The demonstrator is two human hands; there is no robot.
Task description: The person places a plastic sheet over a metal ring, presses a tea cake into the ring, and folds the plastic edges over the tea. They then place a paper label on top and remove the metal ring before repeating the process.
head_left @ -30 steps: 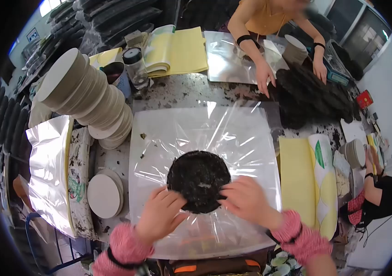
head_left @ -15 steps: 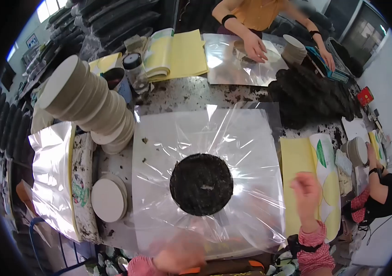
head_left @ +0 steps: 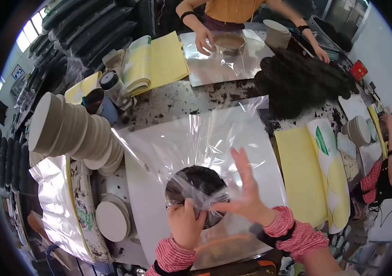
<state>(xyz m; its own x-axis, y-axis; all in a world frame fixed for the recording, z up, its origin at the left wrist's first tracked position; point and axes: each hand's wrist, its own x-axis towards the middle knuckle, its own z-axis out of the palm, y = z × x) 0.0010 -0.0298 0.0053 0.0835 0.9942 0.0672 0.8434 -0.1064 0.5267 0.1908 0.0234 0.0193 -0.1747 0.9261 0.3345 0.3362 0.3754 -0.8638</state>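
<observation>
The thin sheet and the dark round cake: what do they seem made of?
Sheet: probably clear plastic film, glossy, with sharp creases and bright glints.
Cake: perhaps pressed plant matter, dark, rough; its top looks uneven, though the sheet partly covers it.

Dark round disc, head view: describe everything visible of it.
The disc is round, blackish and rough, its material unclear. It lies flat over a white sheet, creased clear film drawn partly across it. The left hand is on film at its near side; the open right hand partly hides its right edge.
</observation>
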